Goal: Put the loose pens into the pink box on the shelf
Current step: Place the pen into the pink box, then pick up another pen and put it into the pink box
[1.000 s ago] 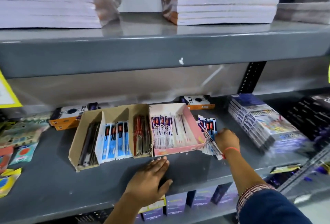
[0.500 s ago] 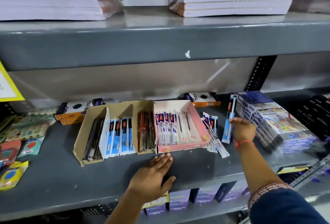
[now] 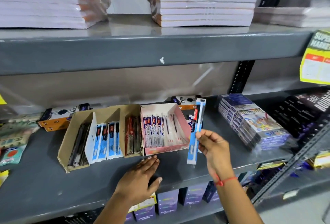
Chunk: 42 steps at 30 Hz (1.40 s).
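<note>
The pink box [image 3: 182,123] stands open on the grey shelf [image 3: 53,184], partly filled with packaged pens [image 3: 154,131] lying lengthwise. My right hand [image 3: 213,149] pinches a blue packaged pen [image 3: 196,131] upright, just right of the box's right wall. A few loose pens [image 3: 190,123] lie behind it, mostly hidden by the held pack. My left hand [image 3: 140,177] rests flat on the shelf in front of the box, fingertips near its front wall, holding nothing.
A brown cardboard tray [image 3: 67,143] with dark, blue and red pens adjoins the pink box on the left. Orange-and-white boxes [image 3: 59,116] sit behind. Stacked colour packs [image 3: 250,120] and dark boxes [image 3: 303,111] stand to the right. Notebook stacks [image 3: 205,0] fill the shelf above.
My right hand picked one blue packaged pen from the loose pile beside the box, lifted it and brought it left and nearer to the box's right wall. My left hand stayed flat.
</note>
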Motion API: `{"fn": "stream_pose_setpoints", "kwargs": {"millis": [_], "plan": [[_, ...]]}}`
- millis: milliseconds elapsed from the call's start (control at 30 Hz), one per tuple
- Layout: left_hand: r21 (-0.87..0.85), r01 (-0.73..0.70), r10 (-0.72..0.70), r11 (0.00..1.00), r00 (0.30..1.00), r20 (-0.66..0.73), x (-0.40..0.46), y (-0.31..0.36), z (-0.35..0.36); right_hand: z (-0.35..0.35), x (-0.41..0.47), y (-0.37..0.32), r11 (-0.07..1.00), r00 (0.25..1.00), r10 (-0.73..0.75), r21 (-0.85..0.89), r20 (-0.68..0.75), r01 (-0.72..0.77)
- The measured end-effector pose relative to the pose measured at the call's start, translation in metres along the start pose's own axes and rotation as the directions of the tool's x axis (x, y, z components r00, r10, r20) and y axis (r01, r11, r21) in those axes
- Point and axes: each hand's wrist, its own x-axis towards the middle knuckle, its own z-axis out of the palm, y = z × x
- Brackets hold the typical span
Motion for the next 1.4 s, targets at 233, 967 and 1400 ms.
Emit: {"fn": "stream_pose_setpoints", "kwargs": {"millis": [233, 967, 1400], "plan": [[-0.01, 0.032, -0.033, 0.999, 0.999, -0.028, -0.002, 0.004, -0.005, 0.006, -0.01, 0.0, 0.998, 0.995, 0.055, -0.027, 0.079, -0.053], [-0.148, 0.482, -0.504, 0.863, 0.843, -0.19, -0.101, -0.083, -0.019, 0.254, 0.012, 0.098, 0.169, 0.862, 0.226, -0.89, 0.453, 0.424], [-0.08, 0.377, -0.382, 0.923, 0.868, -0.318, -0.099, -0.076, -0.036, 0.256, 0.01, 0.09, 0.039, 0.827, 0.033, -0.827, 0.562, 0.56]]}}
